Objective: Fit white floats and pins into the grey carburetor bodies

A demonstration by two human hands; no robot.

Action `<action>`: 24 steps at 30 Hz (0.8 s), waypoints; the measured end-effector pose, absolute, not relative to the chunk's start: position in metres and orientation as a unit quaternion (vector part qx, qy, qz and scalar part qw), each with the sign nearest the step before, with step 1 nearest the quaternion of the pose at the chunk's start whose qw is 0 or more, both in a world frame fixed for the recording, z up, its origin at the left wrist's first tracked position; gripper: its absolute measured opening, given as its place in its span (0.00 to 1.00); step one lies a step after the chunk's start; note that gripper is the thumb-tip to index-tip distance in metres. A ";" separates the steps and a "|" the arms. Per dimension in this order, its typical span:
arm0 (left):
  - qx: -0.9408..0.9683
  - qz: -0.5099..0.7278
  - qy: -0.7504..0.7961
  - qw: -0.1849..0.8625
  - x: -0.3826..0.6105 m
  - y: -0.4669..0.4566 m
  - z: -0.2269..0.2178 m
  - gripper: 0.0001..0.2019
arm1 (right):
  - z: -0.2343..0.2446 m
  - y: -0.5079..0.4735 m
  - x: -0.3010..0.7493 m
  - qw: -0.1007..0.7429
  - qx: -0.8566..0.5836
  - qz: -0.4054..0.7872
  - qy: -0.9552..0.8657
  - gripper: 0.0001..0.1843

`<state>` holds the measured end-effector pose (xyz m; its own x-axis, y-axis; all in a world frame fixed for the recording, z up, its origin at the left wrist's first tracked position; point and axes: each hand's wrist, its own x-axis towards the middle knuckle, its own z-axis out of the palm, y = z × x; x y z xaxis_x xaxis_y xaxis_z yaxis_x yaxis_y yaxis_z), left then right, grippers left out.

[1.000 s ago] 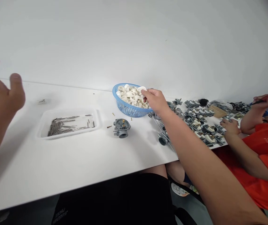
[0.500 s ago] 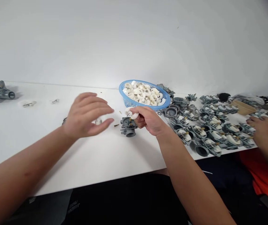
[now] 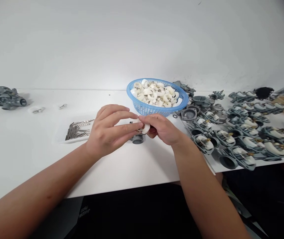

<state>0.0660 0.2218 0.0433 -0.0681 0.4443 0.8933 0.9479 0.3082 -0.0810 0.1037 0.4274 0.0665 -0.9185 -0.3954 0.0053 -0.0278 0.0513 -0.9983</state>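
My right hand (image 3: 163,128) pinches a small white plastic float (image 3: 146,128) just above a grey metal carburetor body (image 3: 137,139) on the white table (image 3: 20,142). My left hand (image 3: 109,129) meets it from the left, fingertips touching the same white float and covering most of the carburetor body. Behind both hands stands a blue basket (image 3: 142,108) filled with several more white floats.
A clear tray of metal pins (image 3: 76,130) lies left of my hands. A grey carburetor (image 3: 6,98) rests at the far left, with small parts (image 3: 38,109) near it. Rows of several assembled carburetors (image 3: 239,139) cover the table's right side.
My right hand carried a white float from the basket to the carburetor body. My left hand swung in from the left and closed its fingertips on the float. The view shifted right.
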 end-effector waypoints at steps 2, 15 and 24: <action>-0.512 -0.283 -0.677 0.448 0.063 0.224 0.041 0.11 | 0.065 0.427 0.103 0.097 -0.154 -0.668 0.722 0.28; -0.491 -0.280 -0.763 0.314 0.055 0.230 0.033 0.08 | 0.043 0.424 0.091 -0.123 -0.132 -0.562 0.807 0.25; -0.466 -0.335 -0.798 0.182 0.055 0.218 0.030 0.26 | 0.038 0.424 0.090 -0.106 -0.084 -0.467 0.874 0.21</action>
<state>0.0550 0.2179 0.0303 -0.4984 0.6223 0.6036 0.8667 0.3407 0.3645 0.0900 0.4239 0.0380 -0.9634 -0.0472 0.2638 -0.2455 0.5503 -0.7980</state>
